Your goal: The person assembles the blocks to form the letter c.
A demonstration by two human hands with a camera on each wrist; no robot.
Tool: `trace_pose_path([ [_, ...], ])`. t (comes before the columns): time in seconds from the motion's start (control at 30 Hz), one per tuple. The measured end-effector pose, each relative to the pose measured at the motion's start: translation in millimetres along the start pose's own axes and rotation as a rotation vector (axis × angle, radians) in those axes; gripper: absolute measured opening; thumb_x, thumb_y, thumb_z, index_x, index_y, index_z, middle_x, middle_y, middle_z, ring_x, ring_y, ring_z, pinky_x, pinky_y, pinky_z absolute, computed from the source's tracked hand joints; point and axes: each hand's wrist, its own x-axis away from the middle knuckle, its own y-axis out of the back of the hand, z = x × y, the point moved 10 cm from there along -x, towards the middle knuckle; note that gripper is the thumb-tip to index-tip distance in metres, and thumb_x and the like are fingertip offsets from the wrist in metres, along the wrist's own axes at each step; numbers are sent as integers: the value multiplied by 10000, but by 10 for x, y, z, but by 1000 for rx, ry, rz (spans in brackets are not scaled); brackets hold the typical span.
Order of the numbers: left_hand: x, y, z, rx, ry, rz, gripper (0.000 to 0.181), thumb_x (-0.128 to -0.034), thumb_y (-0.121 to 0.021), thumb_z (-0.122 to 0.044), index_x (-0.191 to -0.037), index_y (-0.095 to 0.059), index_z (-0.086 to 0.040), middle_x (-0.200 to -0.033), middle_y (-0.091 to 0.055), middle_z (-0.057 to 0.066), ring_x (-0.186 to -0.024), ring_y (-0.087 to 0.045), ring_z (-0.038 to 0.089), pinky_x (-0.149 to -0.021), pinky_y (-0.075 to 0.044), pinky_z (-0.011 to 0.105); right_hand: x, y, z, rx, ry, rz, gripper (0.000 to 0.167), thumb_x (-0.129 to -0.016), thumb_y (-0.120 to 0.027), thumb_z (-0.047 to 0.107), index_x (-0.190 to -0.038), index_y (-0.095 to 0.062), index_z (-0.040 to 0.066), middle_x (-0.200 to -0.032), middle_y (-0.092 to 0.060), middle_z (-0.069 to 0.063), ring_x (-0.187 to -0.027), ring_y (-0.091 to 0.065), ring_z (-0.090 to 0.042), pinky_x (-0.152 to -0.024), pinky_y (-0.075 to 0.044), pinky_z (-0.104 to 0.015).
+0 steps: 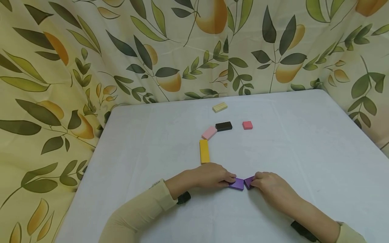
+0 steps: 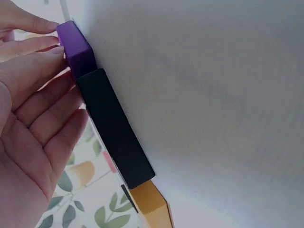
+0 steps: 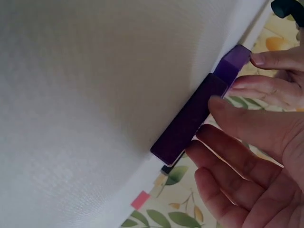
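A purple block (image 1: 236,184) lies flat on the white table, its left end pinched by my left hand (image 1: 209,175). In the right wrist view, fingers and thumb of my right hand (image 3: 251,156) grip a darker purple block (image 3: 190,121). Its end meets the lighter purple block (image 3: 231,65) at an angle. A dark block (image 2: 116,128) joins the purple one (image 2: 78,50) in the left wrist view; from the head, my left hand hides it. Beyond that hand stretches a yellow block (image 1: 204,151).
A pink block (image 1: 209,133) and a black block (image 1: 223,126) continue the curved line past the yellow one. Apart from it lie a coral-red block (image 1: 247,125) and a cream block (image 1: 219,107). A leaf-patterned curtain (image 1: 182,50) hangs behind the white table (image 1: 146,141).
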Motion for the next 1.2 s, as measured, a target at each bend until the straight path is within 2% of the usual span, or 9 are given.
trace_pose_path([
  [0.13,-10,-1,6,18,15,-6,343,-944,-533,-236,-1280,-560,-174,-1253,-553,-98,-1139,-489,9,-886,-379,130,0,-17,-21,-51,-18,18,139,-654,-789,2,-726,-699,79,-747,-565,51,-676,-558,-124,-632,-499,-285],
  [0.33,-13,-26,19,31,35,1,343,-949,-522,-243,-1283,-559,-175,-1249,-556,-104,-1133,-493,8,-880,-382,130,3,4,-14,-61,-13,2,144,-651,-779,-8,-710,-691,89,-752,-553,63,-674,-542,-106,-621,-488,-271],
  [0.57,-19,-3,30,62,22,-15,347,-951,-518,-237,-1284,-557,-149,-1253,-556,-81,-1155,-473,7,-912,-361,137,-36,-10,-62,-80,-23,33,135,-673,-775,12,-712,-693,111,-746,-548,73,-667,-540,-99,-608,-482,-264],
  [0.8,-26,23,39,75,14,-52,341,-955,-508,-226,-1278,-564,-132,-1249,-561,-73,-1166,-461,1,-930,-343,136,-80,26,-70,-59,15,12,125,-678,-773,36,-745,-697,108,-727,-551,87,-636,-544,-82,-584,-477,-305],
  [1.03,21,159,97,66,33,-104,350,-965,-483,-248,-1285,-559,-129,-1295,-526,-66,-1205,-426,16,-968,-316,162,-171,87,-89,-75,35,4,124,-673,-782,47,-768,-712,83,-708,-584,86,-620,-559,-56,-585,-495,-301],
  [1.2,39,288,257,58,66,-130,357,-967,-479,-233,-1297,-542,-112,-1311,-513,-45,-1210,-434,47,-960,-338,180,-356,133,-211,-66,11,26,142,-691,-776,41,-823,-725,53,-739,-622,41,-657,-604,-119,-627,-510,-332],
])
